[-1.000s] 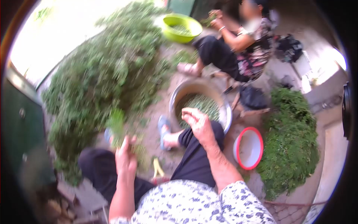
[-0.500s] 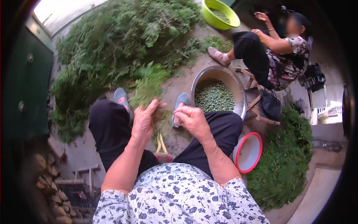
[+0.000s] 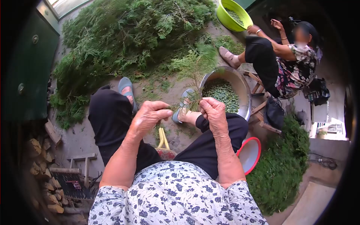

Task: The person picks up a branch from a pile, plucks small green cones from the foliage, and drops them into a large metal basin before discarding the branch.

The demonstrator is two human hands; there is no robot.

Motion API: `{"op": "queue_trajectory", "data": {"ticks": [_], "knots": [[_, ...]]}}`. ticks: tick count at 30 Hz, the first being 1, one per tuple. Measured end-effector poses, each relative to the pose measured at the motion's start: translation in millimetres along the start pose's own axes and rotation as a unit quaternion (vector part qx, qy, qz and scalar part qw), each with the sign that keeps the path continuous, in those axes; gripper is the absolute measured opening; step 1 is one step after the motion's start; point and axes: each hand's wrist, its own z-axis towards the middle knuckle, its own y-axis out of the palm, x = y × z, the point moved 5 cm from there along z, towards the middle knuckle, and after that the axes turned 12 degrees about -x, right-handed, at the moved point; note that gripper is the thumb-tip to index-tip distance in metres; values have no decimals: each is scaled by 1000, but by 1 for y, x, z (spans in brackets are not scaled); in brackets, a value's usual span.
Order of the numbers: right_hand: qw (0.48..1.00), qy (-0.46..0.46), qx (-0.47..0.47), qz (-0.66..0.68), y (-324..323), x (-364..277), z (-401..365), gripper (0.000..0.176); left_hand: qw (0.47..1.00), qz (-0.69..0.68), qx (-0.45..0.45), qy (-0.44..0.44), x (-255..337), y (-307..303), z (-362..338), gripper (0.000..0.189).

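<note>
My right hand [image 3: 214, 112] pinches the stem of a feathery green conifer sprig [image 3: 195, 69], whose leafy top leans up and away over the floor. My left hand [image 3: 150, 116] is closed in a pinch at the sprig's lower side twigs; what lies between its fingertips is too small to make out. Just beyond my right hand stands a large metal basin [image 3: 245, 88], holding many small pale-green round cones or berries [image 3: 221, 95]. Yellow handles [image 3: 162, 138] of some tool stick up between my legs.
A big heap of cut conifer branches [image 3: 131, 37] covers the floor ahead. More greenery [image 3: 281, 172] lies at right beside a red-rimmed white basin [image 3: 250, 155]. A co-worker [image 3: 281, 56] sits at upper right near a lime-green basin [image 3: 234, 17]. Firewood [image 3: 48, 176] is stacked at lower left.
The sprig has passed from my left hand to my right and now points up and right. My right hand has moved right. The co-worker's one hand has reached to the lime-green basin.
</note>
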Motion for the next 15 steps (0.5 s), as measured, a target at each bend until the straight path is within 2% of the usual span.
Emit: {"op": "queue_trajectory", "data": {"ticks": [4, 7, 10, 12, 13, 14, 15], "knots": [[1000, -11, 6, -18, -2, -5, 5, 11, 996, 0, 58, 66, 7, -16, -4, 18], [999, -26, 33, -34, -11, -7, 9, 11, 964, -106, 215, 111, 8, -43, -13, 12], [999, -10, 51, -3, -20, -5, 12, 12, 925, -190, 291, 152, 19, -72, -7, 8], [994, -18, 28, -107, -24, -16, 17, 13, 922, -194, 286, 173, 47, -85, 7, 8], [968, -65, 17, -242, -24, -25, 22, 13, 927, -186, 274, 177, 63, -90, 17, 8], [954, -75, -17, -290, -21, -29, 27, 12, 928, -185, 268, 180, 79, -94, 30, 9], [897, -140, -100, -408, -16, -30, 33, 12, 941, -176, 226, 181, 94, -98, 44, 9]]}}
